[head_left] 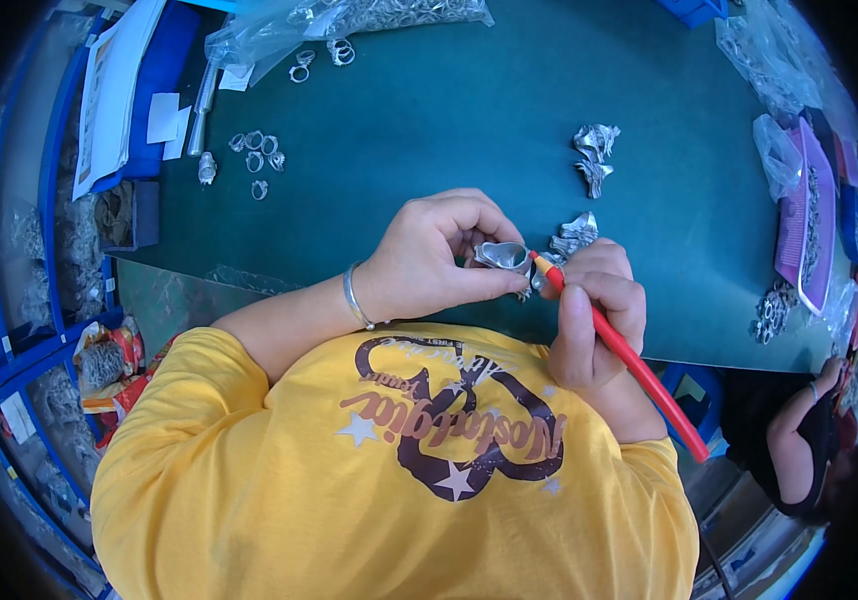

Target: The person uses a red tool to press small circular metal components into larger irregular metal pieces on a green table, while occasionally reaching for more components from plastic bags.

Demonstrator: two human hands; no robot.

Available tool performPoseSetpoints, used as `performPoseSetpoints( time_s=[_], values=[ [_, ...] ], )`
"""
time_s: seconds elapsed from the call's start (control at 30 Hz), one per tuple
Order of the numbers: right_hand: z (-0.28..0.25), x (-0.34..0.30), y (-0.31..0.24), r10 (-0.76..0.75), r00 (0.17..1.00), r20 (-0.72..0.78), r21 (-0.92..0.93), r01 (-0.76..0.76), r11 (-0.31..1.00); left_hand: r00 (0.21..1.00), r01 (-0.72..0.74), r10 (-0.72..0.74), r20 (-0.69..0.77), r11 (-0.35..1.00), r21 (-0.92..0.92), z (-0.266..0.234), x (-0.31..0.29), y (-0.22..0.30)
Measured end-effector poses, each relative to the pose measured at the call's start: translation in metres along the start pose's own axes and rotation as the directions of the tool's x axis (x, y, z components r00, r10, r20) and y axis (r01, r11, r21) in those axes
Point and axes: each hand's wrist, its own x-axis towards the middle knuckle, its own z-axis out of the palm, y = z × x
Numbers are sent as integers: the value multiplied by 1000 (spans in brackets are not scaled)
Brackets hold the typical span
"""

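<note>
Head view, left grip (pixel 421 256) turned inward, pinching ring (pixel 497 256), right grip (pixel 599 312) curled around pencil (pixel 647 378)

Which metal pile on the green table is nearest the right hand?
The silvery pile just past the right hand; the upper pile and the one beside the purple basket lie farther off.

Brownish and white lettering (pixel 399 397) on the yellow shirt (pixel 339 510); print on white sheets (pixel 117 110) too small to read.

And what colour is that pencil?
The pencil is mostly red; it shows best in the head view.
</note>
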Motion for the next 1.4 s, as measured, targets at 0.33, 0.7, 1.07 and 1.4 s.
performPoseSetpoints(
  time_s=[0.33,0.7,1.07,1.4],
  values=[
    [-9,-4,2,30,999,23,92,-32,995,995,97,-96,16,991,-96,2,-2,2],
    [-5,-1,0,1,998,66,35,-3,999,1000,-19,20,-14,994,111,2,-2,3],
    [5,0,-4,184,980,-73,-9,-185,983,895,-382,441,-66,834,397,0,2,-6],
    [10,-1,6,352,936,-30,211,-338,917,961,-251,226,-157,954,-162,10,1,3]
  ],
)
